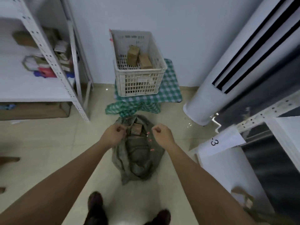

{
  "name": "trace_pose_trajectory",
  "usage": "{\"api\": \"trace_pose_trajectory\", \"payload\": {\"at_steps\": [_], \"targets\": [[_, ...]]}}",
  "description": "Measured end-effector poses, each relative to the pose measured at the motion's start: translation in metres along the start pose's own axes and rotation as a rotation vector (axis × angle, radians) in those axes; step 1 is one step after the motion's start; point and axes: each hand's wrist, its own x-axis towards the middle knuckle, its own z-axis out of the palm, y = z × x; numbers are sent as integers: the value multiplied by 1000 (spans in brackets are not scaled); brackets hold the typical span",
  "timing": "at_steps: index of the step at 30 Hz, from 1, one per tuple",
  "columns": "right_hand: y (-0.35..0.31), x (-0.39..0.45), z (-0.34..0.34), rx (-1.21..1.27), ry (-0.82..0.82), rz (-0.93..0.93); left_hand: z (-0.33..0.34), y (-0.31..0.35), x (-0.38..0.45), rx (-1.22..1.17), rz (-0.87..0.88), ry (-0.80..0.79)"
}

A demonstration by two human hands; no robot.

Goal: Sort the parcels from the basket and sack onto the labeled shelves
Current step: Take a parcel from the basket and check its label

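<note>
The grey-green sack [136, 153] lies on the tiled floor straight ahead of the person, its mouth turned away from them; a brown parcel [136, 128] shows inside that mouth. The left hand [113, 133] is curled at the left edge of the sack's mouth and seems to pinch the cloth there, though blur hides the contact; the right hand [162, 133] is closed in a loose fist just right of the mouth, and whether it has hold of the cloth cannot be told. Beyond the sack a white basket [141, 78] stands on a green checked cloth [170, 91], with two brown boxes [139, 58] inside; left of the sack stands a white shelf unit [48, 62] bearing assorted items; right of the sack a paper label [222, 140] reads "-3".
</note>
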Motion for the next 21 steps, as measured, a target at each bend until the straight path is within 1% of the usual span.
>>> {"api": "trace_pose_trajectory", "payload": {"at_steps": [4, 8, 11, 16, 19, 21], "targets": [[-66, 35, 68, 33, -29, 25, -94, -25, 35, 11, -10, 30], [-129, 64, 100, 58, -33, 27, -165, -25, 70, 31, 9, 71], [-165, 98, 99, 116, 29, 12, -193, -5, 107, 51, 57, 57], [-209, 172, 72, 194, 157, -55, -210, 43, 176, 52, 131, 7], [-231, 224, 61, 269, 224, -39, -221, 73, 223, 46, 170, 8], [-243, 259, 56, 313, 238, -17, -230, 94, 255, 48, 185, -13]]}}
